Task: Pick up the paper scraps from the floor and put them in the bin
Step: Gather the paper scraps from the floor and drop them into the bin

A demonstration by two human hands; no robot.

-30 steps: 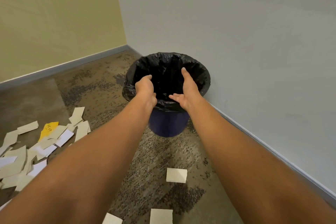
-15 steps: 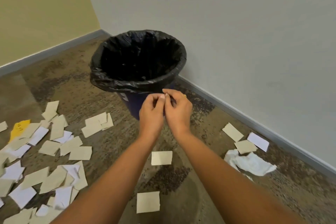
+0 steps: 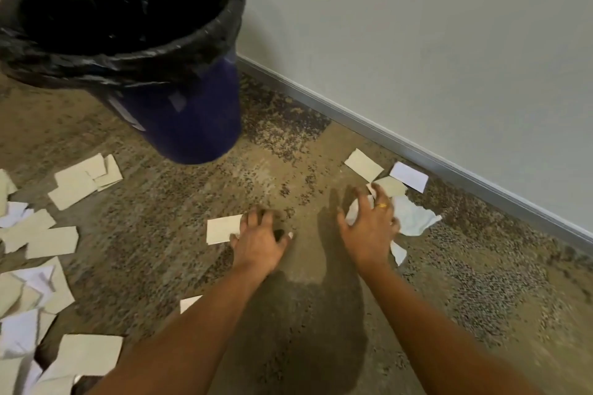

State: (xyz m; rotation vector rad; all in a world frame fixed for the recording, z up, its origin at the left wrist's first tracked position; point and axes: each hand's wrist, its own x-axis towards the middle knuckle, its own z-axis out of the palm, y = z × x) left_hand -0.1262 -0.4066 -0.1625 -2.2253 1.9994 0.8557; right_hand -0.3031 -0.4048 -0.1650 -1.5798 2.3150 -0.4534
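Observation:
The dark blue bin with a black liner stands at the top left, near the wall. On the carpet in front of it lies a beige paper scrap; my left hand rests its fingertips on that scrap's right edge. My right hand is spread like a claw over a crumpled white paper, its fingers curling into the paper, part of which shows between thumb and fingers. Three flat scraps, beige, white and beige, lie just beyond the right hand.
Many beige and white scraps cover the floor along the left edge, with a small stack near the bin's foot and a large piece at the lower left. The grey wall and baseboard run diagonally on the right.
Both hands came away from the bin, met briefly in front of it, then dropped to the floor. The view has tilted down and moved closer to the carpet.

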